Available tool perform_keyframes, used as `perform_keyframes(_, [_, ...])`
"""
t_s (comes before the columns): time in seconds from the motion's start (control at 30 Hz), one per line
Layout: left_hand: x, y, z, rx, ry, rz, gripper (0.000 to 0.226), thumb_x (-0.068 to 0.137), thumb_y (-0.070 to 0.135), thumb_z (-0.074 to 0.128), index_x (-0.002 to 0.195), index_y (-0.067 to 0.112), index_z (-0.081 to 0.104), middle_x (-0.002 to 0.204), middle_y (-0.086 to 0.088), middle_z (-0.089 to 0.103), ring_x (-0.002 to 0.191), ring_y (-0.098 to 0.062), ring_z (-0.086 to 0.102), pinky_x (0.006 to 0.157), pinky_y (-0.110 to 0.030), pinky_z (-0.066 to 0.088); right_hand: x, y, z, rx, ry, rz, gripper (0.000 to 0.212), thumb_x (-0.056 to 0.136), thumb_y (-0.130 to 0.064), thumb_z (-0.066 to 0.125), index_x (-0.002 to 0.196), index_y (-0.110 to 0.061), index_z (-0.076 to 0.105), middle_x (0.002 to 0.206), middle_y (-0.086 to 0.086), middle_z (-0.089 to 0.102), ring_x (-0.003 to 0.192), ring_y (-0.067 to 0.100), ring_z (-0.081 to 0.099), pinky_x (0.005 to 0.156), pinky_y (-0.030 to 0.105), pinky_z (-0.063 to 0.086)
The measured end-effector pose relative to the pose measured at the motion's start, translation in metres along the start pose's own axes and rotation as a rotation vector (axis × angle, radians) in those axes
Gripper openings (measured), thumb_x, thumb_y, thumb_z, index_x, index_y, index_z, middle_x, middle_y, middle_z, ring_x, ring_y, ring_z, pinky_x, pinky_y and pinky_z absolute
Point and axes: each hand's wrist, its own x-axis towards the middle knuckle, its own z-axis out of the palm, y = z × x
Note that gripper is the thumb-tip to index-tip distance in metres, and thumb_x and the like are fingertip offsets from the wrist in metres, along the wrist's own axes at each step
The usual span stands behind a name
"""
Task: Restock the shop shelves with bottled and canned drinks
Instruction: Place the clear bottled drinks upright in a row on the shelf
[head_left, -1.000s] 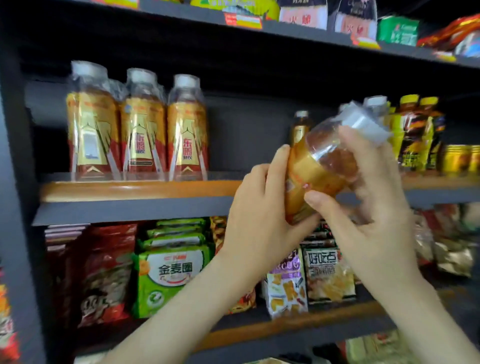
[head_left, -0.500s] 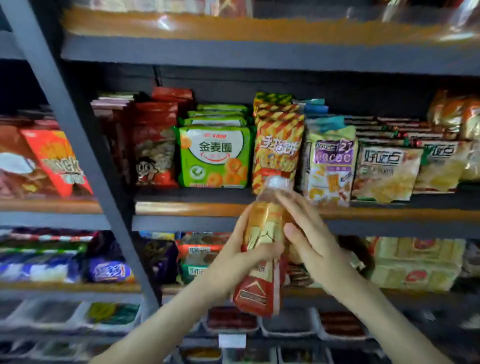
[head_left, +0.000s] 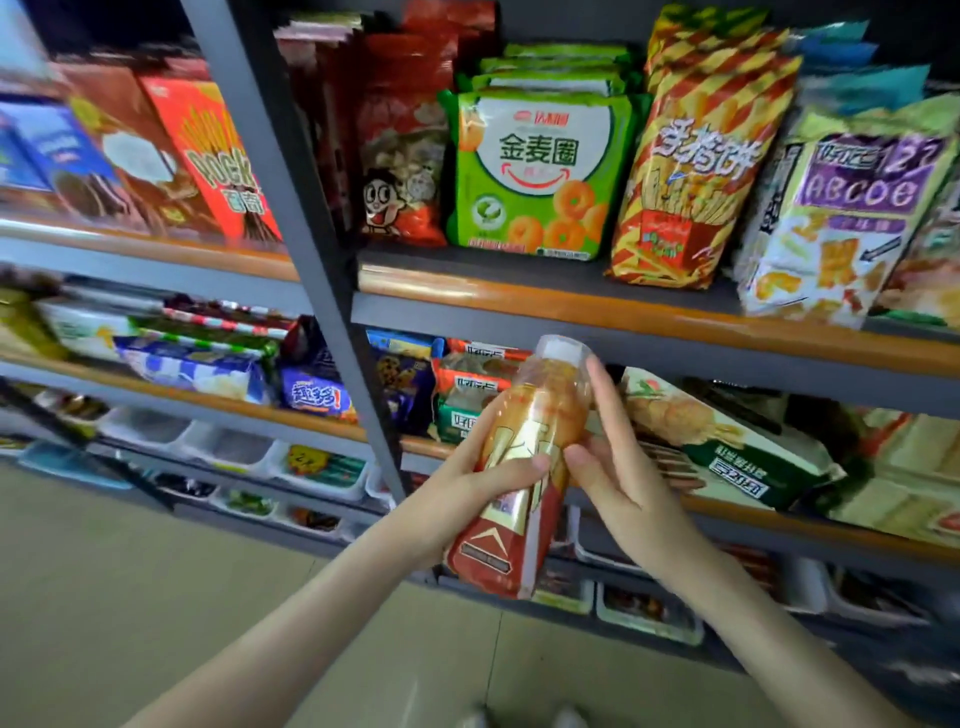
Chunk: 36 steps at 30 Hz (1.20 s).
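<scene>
Here, the drink bottle (head_left: 540, 410) is hanging in the air just right of the grey shelf post (head_left: 306, 249), in front of the shelves and touching none of them. It is leaning, its white cap (head_left: 563, 347) pointing up and away from the post and its red base dropping back towards the post. The left grip (head_left: 462, 499) is clamping round the bottle's middle from the post side, the thumb lying across the gold label and the fingers hidden behind. The right grip (head_left: 623, 478) is resting on the side away from the post. Its fingers are running straight and uncurled up the bottle's shoulder, and the thumb tip is touching the label just beside the left thumb. A green snack bag (head_left: 540, 171) is standing higher up, right of the post, and a red Pocky box (head_left: 223, 166) is leaning on the post's left. Near the post's foot, white trays (head_left: 317, 467) are sitting above the tan floor (head_left: 156, 571).
</scene>
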Motion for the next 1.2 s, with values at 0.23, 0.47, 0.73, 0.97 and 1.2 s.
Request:
perform_keyframes(0.23, [-0.026, -0.028, -0.029, -0.087, 0.153, -0.126, 0.118, 0.035, 0.046, 0.091, 0.135, 0.015, 0.037, 0.098, -0.012, 0.067, 0.078, -0.023, 0.070, 0.066, -0.034, 0.057, 0.005, 0.024, 0.048, 0.693, -0.155, 0.584, 0.085, 0.067, -0.053, 0.081, 0.137, -0.018, 0.047, 0.128, 0.008, 0.064, 0.116, 0.025, 0.061, 0.103, 0.047, 0.046])
perform_keyframes(0.47, [-0.042, -0.058, -0.056, -0.084, 0.429, -0.303, 0.087, 0.070, 0.073, 0.065, 0.130, 0.014, 0.044, 0.117, -0.007, 0.066, 0.095, -0.017, 0.066, 0.082, -0.032, 0.054, 0.018, 0.038, 0.104, 0.748, -0.199, 0.883, 0.035, 0.093, -0.038, 0.056, 0.120, -0.016, 0.063, 0.113, 0.007, 0.071, 0.105, 0.022, 0.068, 0.085, 0.034, 0.057])
perform_keyframes(0.73, [-0.072, -0.076, -0.074, 0.532, 0.542, -0.353, 0.072, 0.076, 0.068, 0.061, 0.129, 0.022, 0.046, 0.120, -0.001, 0.062, 0.100, -0.017, 0.065, 0.086, -0.029, 0.055, 0.020, 0.063, 0.157, 0.364, -0.232, 0.989, 0.067, 0.070, -0.051, 0.079, 0.124, -0.019, 0.054, 0.109, 0.009, 0.070, 0.095, 0.026, 0.070, 0.088, 0.043, 0.056])
perform_keyframes(0.97, [-0.084, -0.097, -0.097, -0.066, 0.551, -0.363, 0.065, 0.082, 0.042, 0.071, 0.134, 0.024, 0.037, 0.116, -0.008, 0.063, 0.098, -0.021, 0.067, 0.083, -0.036, 0.058, 0.020, 0.063, 0.154, 0.314, -0.514, 0.914, 0.042, 0.095, -0.039, 0.056, 0.135, -0.029, 0.049, 0.120, 0.001, 0.065, 0.111, 0.020, 0.062, 0.091, 0.035, 0.051])
perform_keyframes(1.2, [-0.086, -0.101, -0.111, -0.414, 0.579, -0.277, 0.049, 0.086, 0.029, 0.060, 0.127, 0.003, 0.052, 0.113, -0.018, 0.068, 0.095, -0.027, 0.067, 0.084, -0.036, 0.056, 0.022, 0.050, 0.146, 0.194, -0.746, 0.638, 0.070, 0.087, -0.038, 0.064, 0.143, -0.054, 0.027, 0.143, -0.017, 0.046, 0.132, 0.007, 0.043, 0.109, 0.036, 0.040])
